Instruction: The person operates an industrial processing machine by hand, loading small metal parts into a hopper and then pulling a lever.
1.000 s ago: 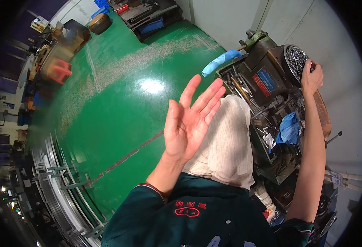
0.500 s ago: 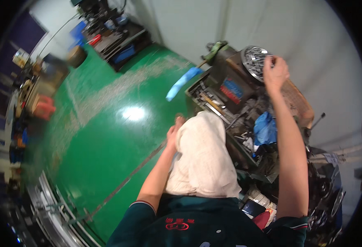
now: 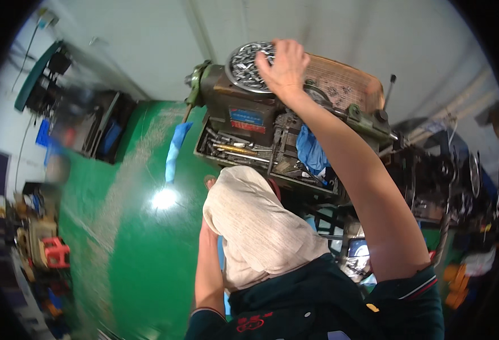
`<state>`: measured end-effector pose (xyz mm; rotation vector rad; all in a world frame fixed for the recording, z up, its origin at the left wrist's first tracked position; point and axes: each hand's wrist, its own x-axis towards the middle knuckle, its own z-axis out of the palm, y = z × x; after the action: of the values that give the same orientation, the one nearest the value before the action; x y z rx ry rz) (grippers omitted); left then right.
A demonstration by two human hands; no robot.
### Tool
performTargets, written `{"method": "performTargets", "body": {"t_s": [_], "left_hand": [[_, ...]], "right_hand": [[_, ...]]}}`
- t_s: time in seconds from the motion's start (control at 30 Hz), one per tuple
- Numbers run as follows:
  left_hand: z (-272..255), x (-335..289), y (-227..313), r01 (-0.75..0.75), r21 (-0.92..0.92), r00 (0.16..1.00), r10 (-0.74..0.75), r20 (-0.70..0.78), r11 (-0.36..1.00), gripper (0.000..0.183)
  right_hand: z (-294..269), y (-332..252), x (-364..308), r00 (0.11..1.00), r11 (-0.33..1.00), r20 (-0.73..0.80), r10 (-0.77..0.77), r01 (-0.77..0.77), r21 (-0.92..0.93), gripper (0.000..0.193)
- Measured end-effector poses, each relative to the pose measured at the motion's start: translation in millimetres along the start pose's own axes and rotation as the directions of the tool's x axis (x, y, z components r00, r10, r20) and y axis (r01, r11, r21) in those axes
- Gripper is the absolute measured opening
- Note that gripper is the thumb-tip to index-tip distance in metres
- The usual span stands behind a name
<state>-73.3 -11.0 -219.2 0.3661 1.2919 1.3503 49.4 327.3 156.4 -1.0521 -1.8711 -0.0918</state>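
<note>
Reaching toward 12 o'clock, the right hand (image 3: 283, 67) curls its fingers over a round metal tray (image 3: 249, 66) of shiny bits atop a boxy brown machine (image 3: 244, 110). The left hand (image 3: 207, 226) hangs beside pale woven trousers (image 3: 258, 226); its fingers are hidden.

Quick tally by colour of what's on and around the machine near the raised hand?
Silver round tray of metal parts under right hand: 1
Blue crumpled cloth: 1
Light-blue strip: 1
Brown woven panel: 1
Brass rod: 1
Total: 5
</note>
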Motion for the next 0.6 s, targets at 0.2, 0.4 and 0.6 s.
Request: {"method": "performTargets", "body": {"t_s": [0.2,0.4,0.6], "left_hand": [[14,-3,35,-0.072,0.17,0.995,0.059,0.083,0.983,0.033],[31,22,105,-0.192,0.265,0.981,0.175,0.087,0.945,0.033],[43,-19,134,-0.232,0.388,0.972,0.231,0.049,0.892,0.034]], "right_hand": [[-6,3,3,0.998,0.998,0.021,-0.062,0.062,0.012,0.043],[-12,-3,-5,0.977,0.978,0.069,-0.203,0.199,0.059,0.042],[-16,-2,-2,0.987,0.991,0.09,-0.131,0.129,0.027,0.043]]}}
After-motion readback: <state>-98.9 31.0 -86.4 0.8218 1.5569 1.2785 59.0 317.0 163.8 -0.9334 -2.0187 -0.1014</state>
